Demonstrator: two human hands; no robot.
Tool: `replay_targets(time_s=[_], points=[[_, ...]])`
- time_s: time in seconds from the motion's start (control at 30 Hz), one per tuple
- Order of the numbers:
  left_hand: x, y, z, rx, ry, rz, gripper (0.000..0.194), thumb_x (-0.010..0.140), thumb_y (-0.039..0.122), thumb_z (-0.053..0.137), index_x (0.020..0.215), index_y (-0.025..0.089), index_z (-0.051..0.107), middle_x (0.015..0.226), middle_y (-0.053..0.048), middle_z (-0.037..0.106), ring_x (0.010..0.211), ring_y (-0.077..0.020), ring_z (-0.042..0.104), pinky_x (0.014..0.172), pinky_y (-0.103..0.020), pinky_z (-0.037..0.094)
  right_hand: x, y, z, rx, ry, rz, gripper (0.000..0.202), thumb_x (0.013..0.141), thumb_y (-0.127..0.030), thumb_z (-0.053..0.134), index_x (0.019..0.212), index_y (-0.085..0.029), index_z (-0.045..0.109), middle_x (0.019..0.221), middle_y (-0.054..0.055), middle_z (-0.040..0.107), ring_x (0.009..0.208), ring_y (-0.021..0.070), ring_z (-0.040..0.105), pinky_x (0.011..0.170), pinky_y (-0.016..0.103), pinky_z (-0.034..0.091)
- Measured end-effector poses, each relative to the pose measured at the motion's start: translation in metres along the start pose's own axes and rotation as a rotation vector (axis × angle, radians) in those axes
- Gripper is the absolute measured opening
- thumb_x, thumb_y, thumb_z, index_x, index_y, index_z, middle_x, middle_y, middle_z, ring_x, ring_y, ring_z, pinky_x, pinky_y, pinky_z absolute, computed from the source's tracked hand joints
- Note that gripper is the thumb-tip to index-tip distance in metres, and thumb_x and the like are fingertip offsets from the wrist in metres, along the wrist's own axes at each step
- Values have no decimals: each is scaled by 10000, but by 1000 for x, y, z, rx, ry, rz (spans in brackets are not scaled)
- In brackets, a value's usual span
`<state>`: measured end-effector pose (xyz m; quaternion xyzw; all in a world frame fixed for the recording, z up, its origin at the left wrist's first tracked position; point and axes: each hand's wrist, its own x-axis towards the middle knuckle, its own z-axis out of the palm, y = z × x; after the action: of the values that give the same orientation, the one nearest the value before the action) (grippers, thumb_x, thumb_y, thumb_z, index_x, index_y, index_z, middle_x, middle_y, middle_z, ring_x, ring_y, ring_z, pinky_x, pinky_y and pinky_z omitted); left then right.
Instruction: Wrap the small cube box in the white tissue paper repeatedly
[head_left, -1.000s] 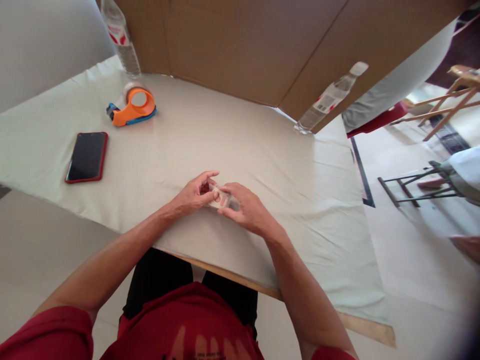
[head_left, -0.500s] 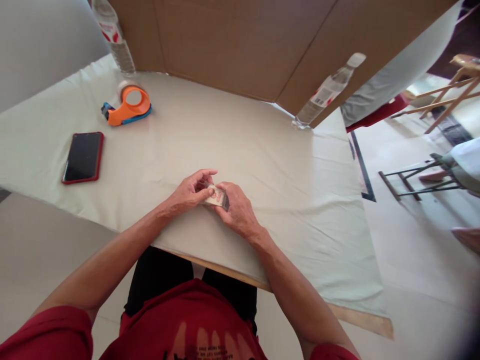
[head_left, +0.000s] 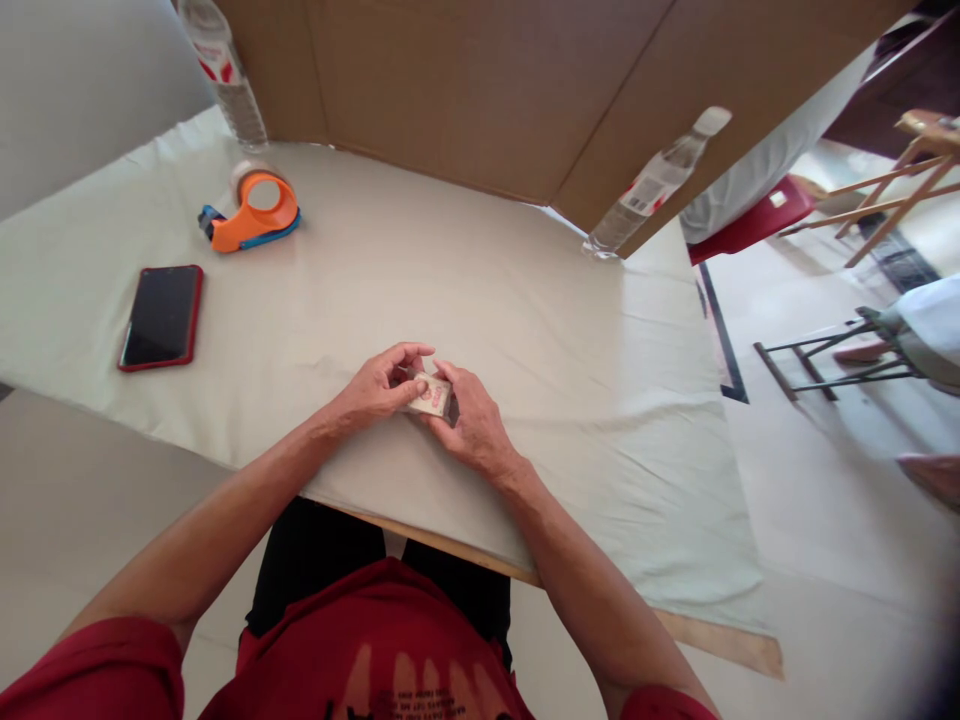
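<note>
Just above the table's near edge, a small flat cream pack with red print [head_left: 431,397] lies between my two hands. My left hand [head_left: 386,385] grips its left end, thumb flat on the printed top and forefinger arched above it. Around the right end is my right hand [head_left: 474,418], with the thumb at the near side and the fingers at the far side. A dark, see-through-looking edge shows beside the right palm. The underside of the pack and some fingertips are hidden.
An orange and blue tape dispenser [head_left: 259,215] and a phone in a red case [head_left: 163,317] lie to the left on the cloth-covered table [head_left: 450,270]. Water bottles stand at the back left [head_left: 229,85] and right [head_left: 652,190], against a cardboard panel [head_left: 450,90].
My right forefinger has lifted slightly off the pack's far side, and a little more of the printed top shows. My left hand keeps its hold. The view has shifted slightly.
</note>
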<state>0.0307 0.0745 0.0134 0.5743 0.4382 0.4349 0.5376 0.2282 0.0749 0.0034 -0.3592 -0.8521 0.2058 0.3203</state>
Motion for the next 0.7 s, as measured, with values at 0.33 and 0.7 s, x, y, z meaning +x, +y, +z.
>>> replay_targets(time_s=[0.33,0.7], points=[[-1,2,-1,35,6,-8,480,803,318,717,1249,187,600,981,-23,559,751,-107,577,672,-223,485,3,0,-1,2,-35,-3,437,851,-255,645,1273,-193,554,1243,146,654,1153,293,593,1000,470,503],[-1,1,-4,71,19,-25,536,780,315,724,1280,172,592,1097,-66,596,796,-123,594,730,-256,511,-3,2,-4,-75,-20,52,731,846,-424,699,1486,-235,401,1478,170,523,1377,346,485,1104,546,410]])
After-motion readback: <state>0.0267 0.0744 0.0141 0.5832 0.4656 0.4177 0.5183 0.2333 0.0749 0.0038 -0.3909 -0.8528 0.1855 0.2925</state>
